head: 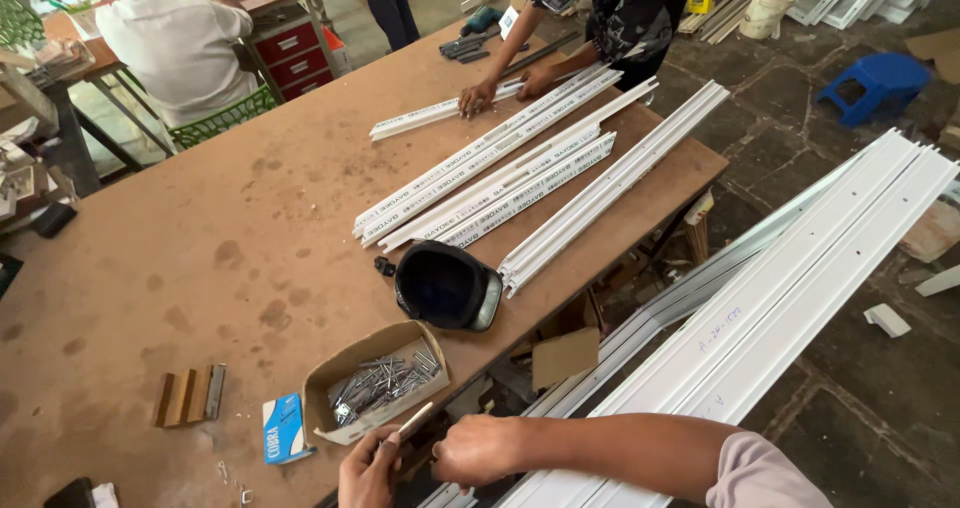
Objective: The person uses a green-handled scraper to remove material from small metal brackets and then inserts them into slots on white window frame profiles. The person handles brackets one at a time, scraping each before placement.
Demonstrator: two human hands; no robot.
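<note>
A slim pale strip (414,421) sits pinched in the left hand (368,470) at the workbench (180,268) edge, beside an open box of screws (375,381); the right hand (478,450) is fisted, contents hidden. No screw is picked yet. Beyond, a co-worker's hands (478,96) sort white profiles (500,173).

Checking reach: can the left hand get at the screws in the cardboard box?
Probably yes. The left hand sits beside the open cardboard box, nothing covers the screws, though it already holds a thin strip.
</note>
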